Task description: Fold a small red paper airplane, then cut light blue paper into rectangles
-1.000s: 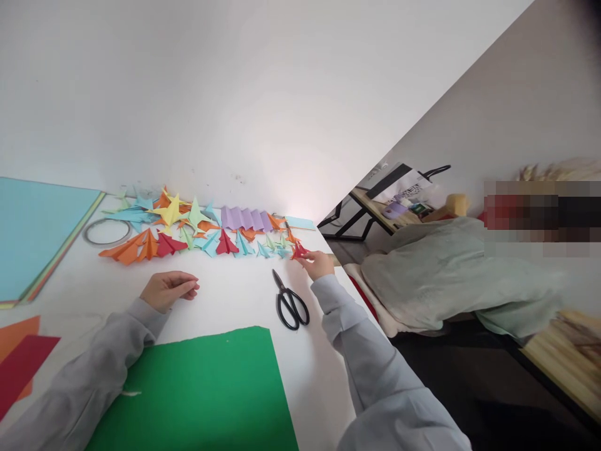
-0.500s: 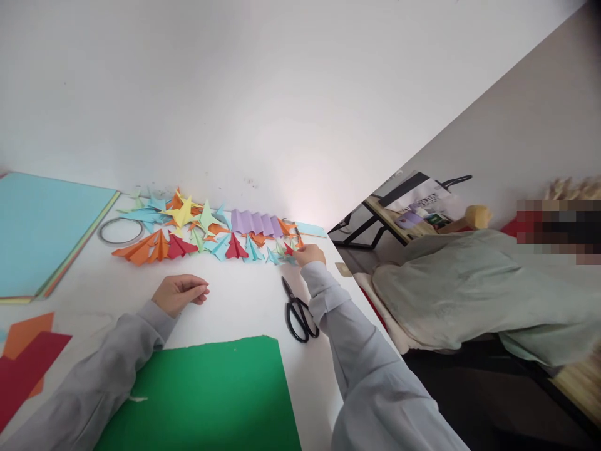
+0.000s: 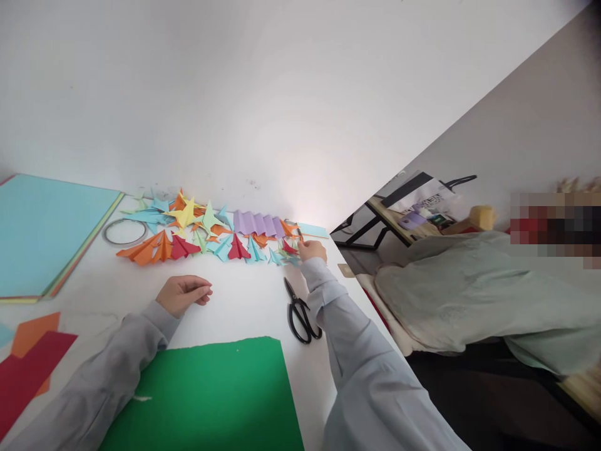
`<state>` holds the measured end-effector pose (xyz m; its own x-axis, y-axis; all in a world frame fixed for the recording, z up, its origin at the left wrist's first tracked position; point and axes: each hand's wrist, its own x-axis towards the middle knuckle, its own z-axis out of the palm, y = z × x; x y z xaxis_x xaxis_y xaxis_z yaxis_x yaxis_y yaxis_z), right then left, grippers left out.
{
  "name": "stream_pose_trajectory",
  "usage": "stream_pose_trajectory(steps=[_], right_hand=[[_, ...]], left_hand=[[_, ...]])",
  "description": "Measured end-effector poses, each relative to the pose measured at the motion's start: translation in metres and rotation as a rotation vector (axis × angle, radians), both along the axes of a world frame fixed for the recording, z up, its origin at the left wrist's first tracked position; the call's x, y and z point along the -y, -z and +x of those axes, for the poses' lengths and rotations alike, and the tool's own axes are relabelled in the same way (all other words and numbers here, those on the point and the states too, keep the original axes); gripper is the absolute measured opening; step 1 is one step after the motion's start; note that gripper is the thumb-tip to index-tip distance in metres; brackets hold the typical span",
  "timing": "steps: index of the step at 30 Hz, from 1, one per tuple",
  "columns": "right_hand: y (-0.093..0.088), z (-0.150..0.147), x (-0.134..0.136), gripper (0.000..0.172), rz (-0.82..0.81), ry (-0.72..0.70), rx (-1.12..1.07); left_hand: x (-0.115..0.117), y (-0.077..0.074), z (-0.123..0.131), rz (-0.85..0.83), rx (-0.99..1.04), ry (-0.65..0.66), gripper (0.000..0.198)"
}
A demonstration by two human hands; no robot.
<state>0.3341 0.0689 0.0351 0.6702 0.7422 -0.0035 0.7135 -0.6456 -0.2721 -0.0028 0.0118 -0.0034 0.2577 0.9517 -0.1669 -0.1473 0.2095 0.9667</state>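
Observation:
My right hand (image 3: 312, 250) reaches to the far right end of a row of folded paper planes (image 3: 206, 235) along the wall, its fingers pinched on a small red paper plane (image 3: 288, 247). My left hand (image 3: 184, 294) rests on the white table (image 3: 244, 294) with fingers loosely curled and nothing in it. Black scissors (image 3: 300, 310) lie shut beside my right forearm. A green paper sheet (image 3: 211, 398) lies in front of me, between my arms.
A stack of coloured paper with a light blue top sheet (image 3: 44, 232) lies at the far left, a tape ring (image 3: 124, 232) beside it. Red and orange sheets (image 3: 28, 363) sit at the near left. A purple pleated paper (image 3: 258, 223) lies in the row. A person in pale green (image 3: 479, 294) leans on the right.
My right hand has carried the small red plane a little farther back toward the wall, into the row's right end. My left hand has stayed put.

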Motion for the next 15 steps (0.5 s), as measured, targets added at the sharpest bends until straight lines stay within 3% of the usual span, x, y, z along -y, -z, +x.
stream_pose_trajectory(steps=[8,15], right_hand=[[0.004,-0.002,-0.002,0.024,-0.037,-0.090,0.036],[0.002,-0.009,-0.010,0.022,-0.069,-0.071,0.064]], left_hand=[[0.000,0.001,-0.001,0.020,-0.036,0.006,0.027],[0.000,-0.001,-0.001,0.002,-0.046,0.011,0.028]])
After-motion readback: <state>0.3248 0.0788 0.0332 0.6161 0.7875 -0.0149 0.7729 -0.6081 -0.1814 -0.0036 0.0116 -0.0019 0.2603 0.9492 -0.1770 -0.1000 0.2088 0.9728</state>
